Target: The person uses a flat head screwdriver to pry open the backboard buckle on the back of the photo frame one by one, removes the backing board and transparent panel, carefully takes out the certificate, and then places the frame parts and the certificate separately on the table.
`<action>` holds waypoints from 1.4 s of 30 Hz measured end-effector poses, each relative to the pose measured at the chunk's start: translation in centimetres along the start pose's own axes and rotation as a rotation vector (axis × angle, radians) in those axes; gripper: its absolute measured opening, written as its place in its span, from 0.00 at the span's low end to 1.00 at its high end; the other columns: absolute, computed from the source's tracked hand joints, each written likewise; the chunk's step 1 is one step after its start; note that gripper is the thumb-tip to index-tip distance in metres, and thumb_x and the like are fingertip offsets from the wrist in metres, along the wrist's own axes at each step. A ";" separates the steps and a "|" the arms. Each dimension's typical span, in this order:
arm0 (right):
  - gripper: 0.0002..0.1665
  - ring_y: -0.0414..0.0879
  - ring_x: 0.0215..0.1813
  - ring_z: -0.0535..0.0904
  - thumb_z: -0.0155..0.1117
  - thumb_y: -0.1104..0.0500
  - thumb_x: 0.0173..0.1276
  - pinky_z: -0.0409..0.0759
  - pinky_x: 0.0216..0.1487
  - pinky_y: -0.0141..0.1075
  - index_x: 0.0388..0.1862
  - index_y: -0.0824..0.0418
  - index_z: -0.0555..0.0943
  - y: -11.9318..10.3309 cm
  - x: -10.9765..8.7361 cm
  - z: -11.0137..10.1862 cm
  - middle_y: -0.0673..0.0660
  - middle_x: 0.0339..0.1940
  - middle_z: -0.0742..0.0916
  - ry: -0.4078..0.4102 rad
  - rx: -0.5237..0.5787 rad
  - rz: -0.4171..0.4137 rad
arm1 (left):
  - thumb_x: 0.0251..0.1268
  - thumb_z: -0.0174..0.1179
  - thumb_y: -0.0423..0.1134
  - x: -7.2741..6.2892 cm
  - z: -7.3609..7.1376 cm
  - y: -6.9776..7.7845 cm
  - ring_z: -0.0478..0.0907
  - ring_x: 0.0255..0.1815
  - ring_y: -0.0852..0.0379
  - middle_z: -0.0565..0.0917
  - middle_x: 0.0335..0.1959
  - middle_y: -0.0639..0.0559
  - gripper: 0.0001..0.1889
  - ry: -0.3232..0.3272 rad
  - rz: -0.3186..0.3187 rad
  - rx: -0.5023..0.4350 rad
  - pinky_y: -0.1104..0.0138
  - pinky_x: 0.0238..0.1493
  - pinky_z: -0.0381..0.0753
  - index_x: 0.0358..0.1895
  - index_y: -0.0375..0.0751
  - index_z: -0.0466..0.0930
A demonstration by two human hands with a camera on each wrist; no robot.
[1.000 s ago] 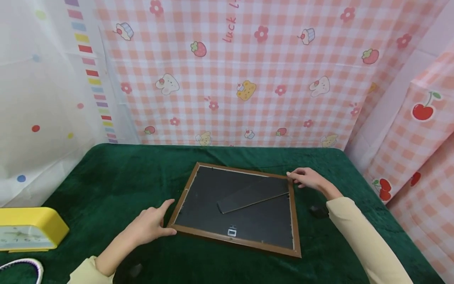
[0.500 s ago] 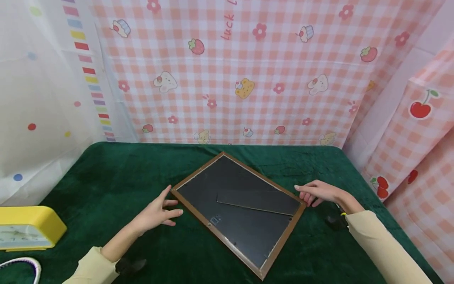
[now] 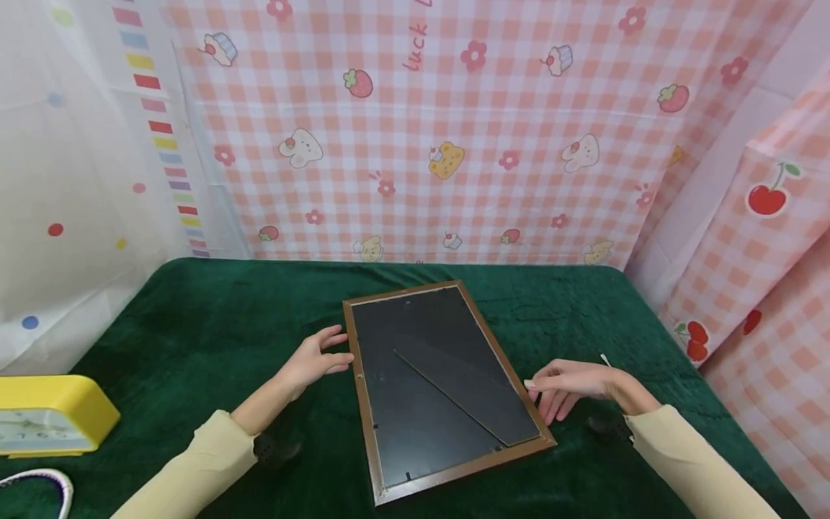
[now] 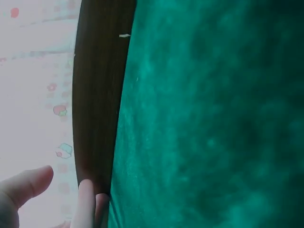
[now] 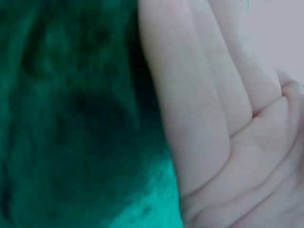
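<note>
A picture frame (image 3: 415, 324) lies back side up on the green cloth, with a brown wooden border and a black backing. Across the backing runs the pale edge of its support leg (image 3: 447, 396). My left hand (image 3: 314, 364) is at the frame's left side. In the left wrist view, its fingers (image 4: 85, 202) touch the brown outer side (image 4: 97, 95), while the thumb (image 4: 31, 183) stands apart. Along the lower right side is my right hand (image 3: 567, 386), its fingertips right at the border. The right wrist view shows its fingers (image 5: 185, 85) extended side by side.
A yellow clock (image 3: 84, 407) stands at the left edge. In front of it lies a white curved band (image 3: 55, 476), partly out of view. The green cloth (image 3: 246, 303) covers the table, and a pink checked curtain (image 3: 402, 130) hangs behind it.
The picture frame has turned clockwise on the cloth, from lying wide to standing long toward me. My left hand has shifted up and right; my right hand has come down along the frame's right side.
</note>
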State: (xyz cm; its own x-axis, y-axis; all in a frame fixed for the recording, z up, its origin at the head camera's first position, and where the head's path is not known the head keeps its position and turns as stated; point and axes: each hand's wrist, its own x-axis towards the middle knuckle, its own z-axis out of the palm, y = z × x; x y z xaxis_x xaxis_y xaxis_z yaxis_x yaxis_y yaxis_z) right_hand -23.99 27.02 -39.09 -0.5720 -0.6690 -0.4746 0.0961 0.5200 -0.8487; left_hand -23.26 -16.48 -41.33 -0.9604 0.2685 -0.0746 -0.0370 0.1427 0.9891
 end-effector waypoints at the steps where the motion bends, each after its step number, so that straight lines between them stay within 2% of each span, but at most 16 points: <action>1: 0.22 0.58 0.36 0.80 0.46 0.51 0.69 0.78 0.37 0.44 0.42 0.70 0.76 0.0 0.0 0.2 0.66 0.31 0.83 -0.025 0.009 -0.007 | 0.58 0.55 0.27 0.3 0.0 0.0 0.73 0.47 0.42 0.55 0.62 0.28 0.35 -0.009 0.006 -0.006 0.60 0.44 0.74 0.65 0.25 0.44; 8: 0.22 0.57 0.38 0.79 0.47 0.52 0.68 0.78 0.38 0.45 0.37 0.71 0.79 0.3 0.6 1.3 0.66 0.34 0.83 -0.170 0.031 -0.053 | 0.58 0.54 0.25 2.1 0.1 -0.3 0.62 0.58 0.39 0.53 0.64 0.33 0.35 -0.068 -0.009 -0.038 0.59 0.45 0.74 0.66 0.30 0.44; 16: 0.22 0.57 0.39 0.79 0.50 0.53 0.67 0.77 0.37 0.46 0.36 0.73 0.78 0.2 1.0 2.4 0.65 0.35 0.83 -0.225 0.044 -0.091 | 0.57 0.56 0.27 3.3 0.1 -0.1 0.61 0.59 0.39 0.55 0.63 0.33 0.35 -0.082 -0.002 0.011 0.60 0.46 0.73 0.66 0.30 0.47; 19: 0.22 0.56 0.38 0.80 0.50 0.52 0.66 0.77 0.38 0.46 0.35 0.72 0.78 0.0 1.2 2.9 0.65 0.34 0.83 -0.222 0.021 -0.105 | 0.57 0.57 0.29 3.4 0.0 -0.2 0.60 0.59 0.40 0.57 0.62 0.32 0.34 -0.086 0.010 0.041 0.60 0.47 0.73 0.65 0.29 0.48; 21: 0.21 0.56 0.37 0.80 0.49 0.52 0.67 0.78 0.37 0.45 0.34 0.71 0.78 -0.1 1.2 3.0 0.64 0.33 0.83 -0.172 -0.006 -0.118 | 0.58 0.57 0.29 3.3 0.0 -0.2 0.60 0.59 0.39 0.57 0.62 0.31 0.33 -0.087 0.014 0.062 0.60 0.47 0.73 0.64 0.29 0.50; 24: 0.20 0.55 0.35 0.80 0.50 0.52 0.67 0.78 0.36 0.43 0.36 0.70 0.78 -0.4 1.3 2.9 0.62 0.32 0.83 -0.017 -0.063 -0.141 | 0.58 0.57 0.30 2.7 0.2 -0.3 0.62 0.58 0.39 0.59 0.60 0.30 0.32 -0.095 0.012 0.133 0.59 0.45 0.74 0.63 0.28 0.52; 27: 0.21 0.53 0.37 0.79 0.51 0.53 0.67 0.78 0.37 0.41 0.46 0.72 0.73 -0.5 1.3 2.6 0.60 0.36 0.82 0.149 -0.102 -0.166 | 0.57 0.57 0.30 1.8 0.6 -0.1 0.64 0.56 0.39 0.60 0.60 0.30 0.32 -0.087 0.045 0.264 0.58 0.44 0.75 0.63 0.26 0.54; 29: 0.26 0.53 0.39 0.78 0.52 0.54 0.67 0.78 0.38 0.41 0.55 0.73 0.66 -0.5 1.3 2.5 0.60 0.39 0.81 0.214 -0.112 -0.183 | 0.56 0.58 0.31 1.3 1.0 0.0 0.66 0.55 0.40 0.62 0.59 0.31 0.31 -0.061 0.075 0.349 0.58 0.44 0.75 0.62 0.26 0.56; 33: 0.34 0.53 0.43 0.76 0.52 0.55 0.66 0.77 0.39 0.41 0.62 0.75 0.56 -0.3 1.4 2.3 0.64 0.47 0.76 0.254 -0.123 -0.222 | 0.55 0.60 0.30 0.6 2.0 0.2 0.69 0.53 0.41 0.66 0.58 0.34 0.29 0.006 0.118 0.434 0.56 0.45 0.73 0.60 0.25 0.60; 38: 0.37 0.52 0.45 0.75 0.53 0.56 0.66 0.77 0.40 0.41 0.65 0.73 0.51 0.0 1.4 2.4 0.70 0.57 0.66 0.257 -0.094 -0.227 | 0.54 0.60 0.30 0.0 2.8 0.1 0.70 0.52 0.43 0.67 0.57 0.34 0.29 0.043 0.112 0.471 0.56 0.45 0.73 0.59 0.25 0.62; 42: 0.41 0.50 0.43 0.75 0.57 0.57 0.63 0.77 0.40 0.40 0.67 0.71 0.48 0.1 1.5 2.7 0.70 0.61 0.62 0.260 -0.102 -0.229 | 0.53 0.61 0.31 -0.2 3.0 0.2 0.70 0.51 0.42 0.67 0.57 0.34 0.29 0.063 0.109 0.483 0.55 0.45 0.73 0.59 0.25 0.62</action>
State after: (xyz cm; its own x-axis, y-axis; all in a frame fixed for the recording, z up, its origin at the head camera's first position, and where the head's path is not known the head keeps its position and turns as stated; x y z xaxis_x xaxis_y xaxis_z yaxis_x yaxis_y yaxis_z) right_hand -22.70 24.62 -40.47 -0.7588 -0.6236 -0.1881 -0.1335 0.4314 -0.8922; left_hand -22.27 -13.65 -41.52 -0.9670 0.2501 0.0482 0.1820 0.5461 0.8177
